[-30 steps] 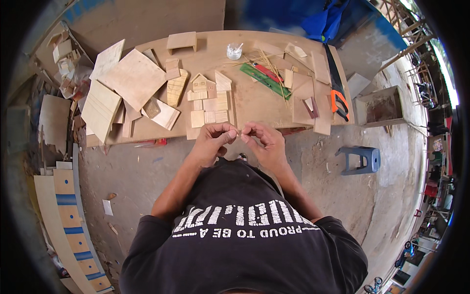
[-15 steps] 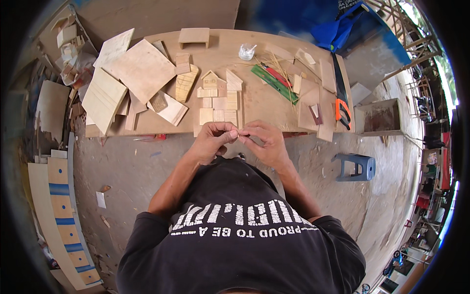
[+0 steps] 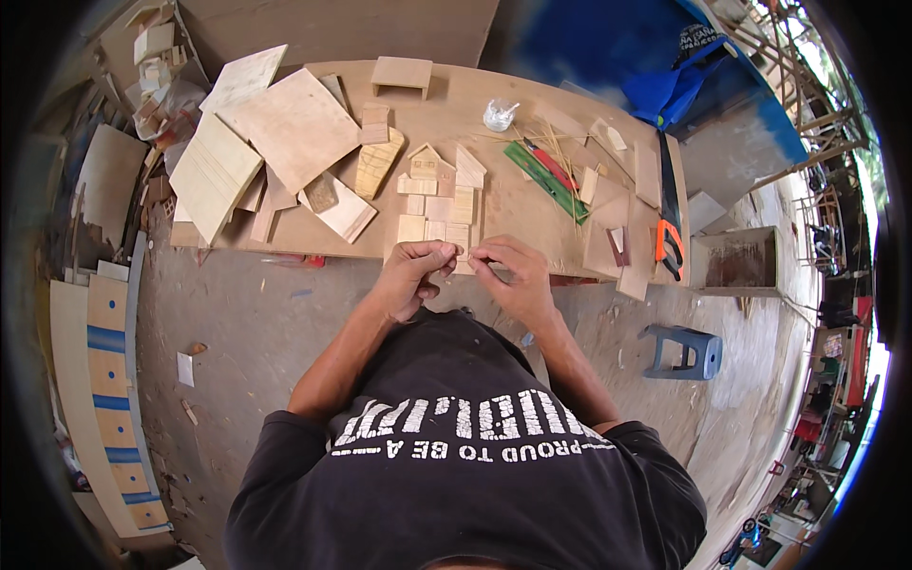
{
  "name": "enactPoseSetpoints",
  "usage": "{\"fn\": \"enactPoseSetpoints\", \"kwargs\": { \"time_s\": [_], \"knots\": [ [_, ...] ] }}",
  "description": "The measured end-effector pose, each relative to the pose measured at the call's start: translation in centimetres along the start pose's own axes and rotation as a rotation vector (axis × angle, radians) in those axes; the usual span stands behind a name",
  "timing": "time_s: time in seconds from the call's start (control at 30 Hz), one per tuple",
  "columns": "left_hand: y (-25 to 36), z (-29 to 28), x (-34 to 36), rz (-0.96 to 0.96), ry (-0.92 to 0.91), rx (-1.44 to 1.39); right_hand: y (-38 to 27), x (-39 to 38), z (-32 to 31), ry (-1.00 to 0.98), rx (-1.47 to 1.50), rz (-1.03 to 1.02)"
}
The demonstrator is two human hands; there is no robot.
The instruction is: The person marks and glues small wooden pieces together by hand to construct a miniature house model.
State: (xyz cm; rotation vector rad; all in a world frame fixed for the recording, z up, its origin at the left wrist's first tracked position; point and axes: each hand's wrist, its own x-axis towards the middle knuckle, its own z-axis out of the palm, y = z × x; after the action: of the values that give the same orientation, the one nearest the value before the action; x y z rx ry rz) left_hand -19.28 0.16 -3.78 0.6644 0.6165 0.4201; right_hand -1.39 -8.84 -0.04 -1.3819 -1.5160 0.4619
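Observation:
My left hand (image 3: 415,275) and my right hand (image 3: 516,278) meet over the table's near edge, each with thumb and forefinger pinched. Their fingertips are a small gap apart. Whatever they hold is too small to make out. Just beyond them lies a flat house-shaped arrangement of small wooden blocks (image 3: 437,206) on a thin board, topped by a gabled piece (image 3: 425,161) with cut-out windows. To its right are a green strip-like piece (image 3: 543,180), a red-handled tool (image 3: 551,163) and several thin sticks (image 3: 562,142).
Flat wooden boards (image 3: 290,128) pile up on the table's left. A handsaw (image 3: 670,242) with orange handle lies at the right, near a wooden box (image 3: 736,261). A clear container (image 3: 500,115) stands farther back. On the floor is a blue-grey stool (image 3: 686,352).
My fingertips, touching half a second ago, have come slightly apart. The view has tilted a little, so the table appears shifted right. The things on the table lie as before.

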Motion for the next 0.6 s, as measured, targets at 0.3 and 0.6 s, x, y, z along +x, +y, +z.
{"fn": "enactPoseSetpoints", "kwargs": {
  "time_s": [0.3,0.6],
  "knots": [
    [-3.5,-6.5,2.0,0.228,0.413,0.422,7.3,3.7,2.2,-0.012,-0.01,0.159],
    [-3.6,-9.0,0.5,0.418,0.542,0.888,18.6,7.7,7.3,-0.125,-0.409,0.209]
  ]
}}
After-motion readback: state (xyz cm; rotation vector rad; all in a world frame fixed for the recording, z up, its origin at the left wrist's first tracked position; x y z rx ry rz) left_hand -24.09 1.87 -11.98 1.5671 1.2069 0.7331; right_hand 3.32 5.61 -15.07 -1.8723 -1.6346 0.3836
